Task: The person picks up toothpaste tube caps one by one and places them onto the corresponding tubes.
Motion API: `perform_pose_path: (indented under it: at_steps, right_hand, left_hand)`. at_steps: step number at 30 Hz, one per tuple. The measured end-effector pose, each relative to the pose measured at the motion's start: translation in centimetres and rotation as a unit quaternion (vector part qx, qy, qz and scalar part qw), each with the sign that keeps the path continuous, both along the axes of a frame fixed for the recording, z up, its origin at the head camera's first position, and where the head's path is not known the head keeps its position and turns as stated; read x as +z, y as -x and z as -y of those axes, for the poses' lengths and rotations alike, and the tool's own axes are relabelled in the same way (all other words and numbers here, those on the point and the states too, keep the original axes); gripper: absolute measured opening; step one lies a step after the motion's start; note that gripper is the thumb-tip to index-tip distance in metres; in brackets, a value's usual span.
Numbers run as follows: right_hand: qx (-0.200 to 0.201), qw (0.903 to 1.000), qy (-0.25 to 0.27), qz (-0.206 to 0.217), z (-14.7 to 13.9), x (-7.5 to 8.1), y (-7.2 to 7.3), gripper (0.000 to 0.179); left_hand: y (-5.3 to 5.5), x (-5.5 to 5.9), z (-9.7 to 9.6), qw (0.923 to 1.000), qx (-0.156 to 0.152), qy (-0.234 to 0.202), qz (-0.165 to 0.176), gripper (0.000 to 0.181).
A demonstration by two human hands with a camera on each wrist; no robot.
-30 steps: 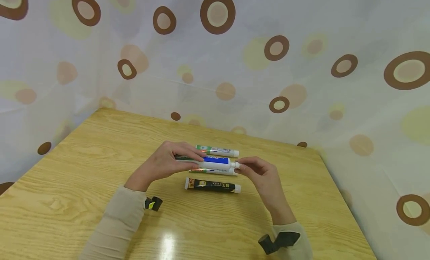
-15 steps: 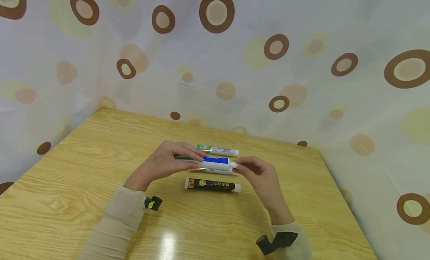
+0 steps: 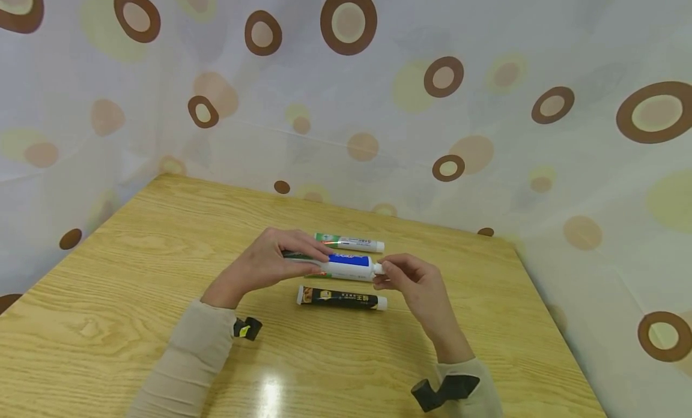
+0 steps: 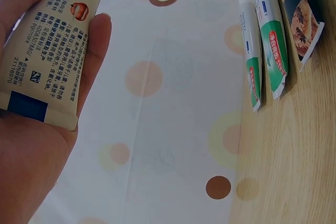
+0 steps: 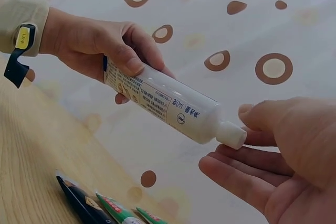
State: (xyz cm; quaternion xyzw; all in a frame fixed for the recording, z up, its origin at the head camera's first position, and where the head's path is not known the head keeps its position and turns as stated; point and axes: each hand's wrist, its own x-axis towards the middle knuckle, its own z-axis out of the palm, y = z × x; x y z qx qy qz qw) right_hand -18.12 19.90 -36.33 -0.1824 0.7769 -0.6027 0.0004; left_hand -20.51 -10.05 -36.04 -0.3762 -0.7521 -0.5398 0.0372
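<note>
A white toothpaste tube with a blue panel [image 3: 351, 260] is held level above the table. My left hand [image 3: 259, 260] grips its flat end, thumb on one side and fingers on the other. Fine print covers the tube's back [image 4: 50, 51] in the left wrist view. At the other end sits a white screw cap [image 5: 231, 135], with the thumb and fingers of my right hand [image 3: 421, 286] around it. In the right wrist view the thumb tip lies just above the cap and the other fingers [image 5: 239, 174] are behind and below it.
On the wooden table [image 3: 162, 256] lie a green-and-white tube [image 3: 354, 243] behind the held one, a second such tube [image 4: 268, 35] partly hidden beneath it, and a black tube [image 3: 343, 298] nearer me. A patterned sheet [image 3: 324, 93] hangs around the table's far sides.
My right fingers have shifted slightly around the cap, which sat a little away from the tube a second ago and now meets it. The left hand keeps its hold, almost still.
</note>
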Motion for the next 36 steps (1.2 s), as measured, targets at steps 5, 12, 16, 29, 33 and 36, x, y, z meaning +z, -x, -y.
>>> perform_pose_path:
  at_steps: [5, 12, 16, 29, 33, 36]
  right_hand:
    - [0.014, 0.9997, -0.013, -0.018, -0.02, 0.22, -0.15, 0.026]
    - [0.01, 0.9995, -0.015, -0.026, 0.03, 0.31, -0.2, 0.02]
    - [0.008, 0.9997, -0.013, -0.018, 0.04, 0.31, -0.15, 0.021]
    - [0.016, 0.9991, -0.031, -0.025, 0.0, 0.4, -0.19, 0.025]
    - [0.021, 0.9983, -0.033, -0.043, 0.03, 0.48, -0.3, 0.022]
    - [0.016, 0.9981, -0.037, -0.046, 0.04, 0.45, -0.3, 0.017]
  left_hand:
    - [-0.03, 0.02, 0.09, 1.0, 0.002, 0.001, 0.0, 0.019]
    - [-0.12, 0.09, 0.08, 1.0, 0.003, 0.003, 0.001, 0.019]
    - [-0.13, 0.1, 0.02, 1.0, 0.004, 0.003, -0.001, 0.019]
    - [-0.07, 0.12, -0.16, 1.0, 0.002, 0.0, -0.003, 0.019]
    - [-0.07, 0.11, -0.18, 1.0, 0.002, 0.0, -0.002, 0.019]
    - [-0.16, 0.2, -0.15, 1.0, 0.003, 0.001, -0.001, 0.02]
